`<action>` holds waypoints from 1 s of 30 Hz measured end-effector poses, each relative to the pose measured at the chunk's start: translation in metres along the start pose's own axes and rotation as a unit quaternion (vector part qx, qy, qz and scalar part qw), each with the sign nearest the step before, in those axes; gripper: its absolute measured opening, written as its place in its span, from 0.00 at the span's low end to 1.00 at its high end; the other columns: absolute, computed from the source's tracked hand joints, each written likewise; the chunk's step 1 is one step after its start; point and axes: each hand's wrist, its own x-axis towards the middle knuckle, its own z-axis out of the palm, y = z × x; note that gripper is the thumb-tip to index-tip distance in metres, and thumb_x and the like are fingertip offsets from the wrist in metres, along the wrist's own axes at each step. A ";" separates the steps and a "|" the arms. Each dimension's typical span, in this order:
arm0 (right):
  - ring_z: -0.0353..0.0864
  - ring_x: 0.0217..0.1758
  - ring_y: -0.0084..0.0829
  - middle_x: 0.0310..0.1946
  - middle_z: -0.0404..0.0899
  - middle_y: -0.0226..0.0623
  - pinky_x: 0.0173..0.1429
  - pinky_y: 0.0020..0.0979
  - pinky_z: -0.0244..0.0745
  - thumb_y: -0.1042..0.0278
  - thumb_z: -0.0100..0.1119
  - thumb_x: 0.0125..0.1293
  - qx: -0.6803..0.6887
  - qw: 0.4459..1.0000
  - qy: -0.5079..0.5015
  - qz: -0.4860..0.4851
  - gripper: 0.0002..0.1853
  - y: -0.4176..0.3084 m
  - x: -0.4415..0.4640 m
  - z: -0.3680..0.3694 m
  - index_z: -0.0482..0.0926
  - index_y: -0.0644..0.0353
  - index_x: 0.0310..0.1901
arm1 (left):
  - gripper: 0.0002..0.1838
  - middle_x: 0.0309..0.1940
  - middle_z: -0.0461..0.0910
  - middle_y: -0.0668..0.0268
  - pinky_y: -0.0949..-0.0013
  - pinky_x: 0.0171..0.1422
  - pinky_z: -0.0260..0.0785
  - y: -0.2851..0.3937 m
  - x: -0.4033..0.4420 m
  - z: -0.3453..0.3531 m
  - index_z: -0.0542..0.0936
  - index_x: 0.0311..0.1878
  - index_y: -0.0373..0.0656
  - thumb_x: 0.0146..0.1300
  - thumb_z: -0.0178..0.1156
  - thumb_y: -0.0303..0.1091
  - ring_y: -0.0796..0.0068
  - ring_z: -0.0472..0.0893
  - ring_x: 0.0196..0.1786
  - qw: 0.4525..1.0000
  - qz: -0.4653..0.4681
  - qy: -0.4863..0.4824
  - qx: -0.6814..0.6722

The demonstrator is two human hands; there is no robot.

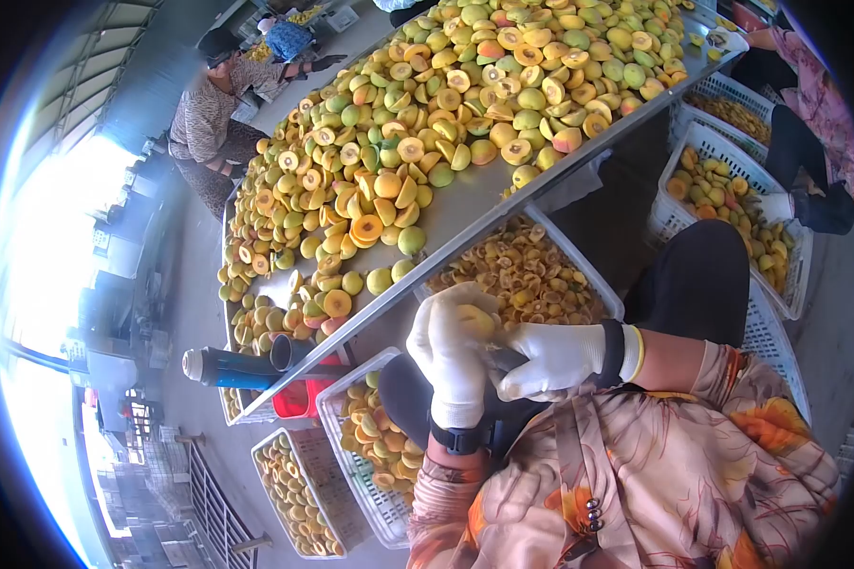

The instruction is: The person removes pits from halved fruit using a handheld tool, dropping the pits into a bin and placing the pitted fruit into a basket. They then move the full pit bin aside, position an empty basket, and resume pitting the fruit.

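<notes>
My left hand, in a white glove with a dark band at the wrist, is closed around a yellowish fruit piece, partly hidden by the fingers. Against it, my right hand, also white-gloved, has its fingers closed on a small greyish thing I cannot make out. Both hands meet above my lap, in front of a crate of brown-yellow scraps. Beyond them, a metal table bears a large heap of cut yellow-green fruit.
Crates of fruit pieces stand at lower left, beside my left knee and at right. A blue cylinder juts past the table edge. One person stands at the far left; another's gloved hand is at right.
</notes>
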 end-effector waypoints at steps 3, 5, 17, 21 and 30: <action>0.63 0.13 0.18 0.17 0.66 0.26 0.16 0.24 0.57 0.69 0.60 0.65 0.160 0.982 -0.073 0.074 0.08 -0.005 -0.005 -0.009 0.74 0.62 0.41 | 0.18 0.31 0.84 0.55 0.68 0.39 0.76 -0.012 0.000 0.000 0.81 0.46 0.31 0.73 0.51 0.39 0.70 0.81 0.31 0.994 -0.044 -0.018 -0.094; 0.61 0.13 0.18 0.17 0.65 0.27 0.16 0.24 0.55 0.71 0.61 0.65 0.241 0.957 -0.119 0.109 0.07 -0.007 -0.003 -0.015 0.73 0.62 0.38 | 0.20 0.31 0.84 0.55 0.66 0.40 0.76 -0.022 0.000 0.000 0.80 0.49 0.31 0.75 0.50 0.42 0.68 0.81 0.32 0.987 -0.054 -0.030 -0.146; 0.86 0.38 0.43 0.34 0.83 0.51 0.45 0.40 0.79 0.57 0.65 0.62 -0.372 0.886 0.239 0.137 0.22 0.070 0.009 -0.101 0.78 0.70 0.47 | 0.25 0.38 0.83 0.63 0.71 0.48 0.74 -0.013 0.007 -0.168 0.83 0.50 0.35 0.80 0.50 0.51 0.75 0.80 0.38 0.931 -0.011 0.219 0.293; 0.87 0.35 0.44 0.31 0.83 0.53 0.41 0.41 0.80 0.57 0.64 0.62 -0.321 0.895 0.259 0.170 0.21 0.069 0.008 -0.109 0.77 0.71 0.44 | 0.18 0.54 0.81 0.51 0.53 0.62 0.71 -0.013 -0.003 -0.242 0.82 0.57 0.37 0.71 0.62 0.39 0.53 0.79 0.57 0.638 -0.047 0.173 0.749; 0.83 0.52 0.60 0.45 0.83 0.63 0.59 0.48 0.77 0.55 0.62 0.64 -0.382 0.893 0.202 0.126 0.25 0.103 0.029 -0.104 0.77 0.72 0.51 | 0.29 0.57 0.79 0.47 0.54 0.65 0.71 -0.043 0.178 -0.207 0.77 0.66 0.37 0.64 0.68 0.40 0.50 0.79 0.60 0.771 0.038 0.084 0.630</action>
